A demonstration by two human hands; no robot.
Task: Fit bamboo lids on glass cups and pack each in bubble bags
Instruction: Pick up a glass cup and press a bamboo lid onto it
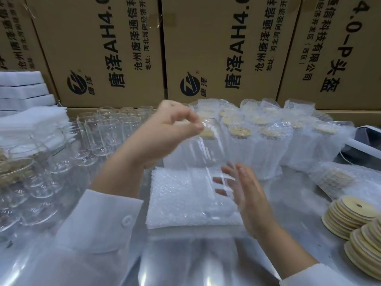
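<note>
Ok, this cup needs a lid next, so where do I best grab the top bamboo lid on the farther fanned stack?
Pinch the top bamboo lid by its rim, coming from the left with the right hand. It is a thin flat disc lying tilted on a fanned stack, so probably only its edge offers a hold.

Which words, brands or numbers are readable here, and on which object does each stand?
"唐泽AH4." (cut off above): middle cardboard box and left cardboard box.
"沧州唐泽通信科" (cut off): the same two boxes.
"地址:河北河间经济开": the same two boxes.
"4.0-P头盔": right cardboard box.
"科技有限公司": right cardboard box.
Far-left box: print too partial to read.
</note>
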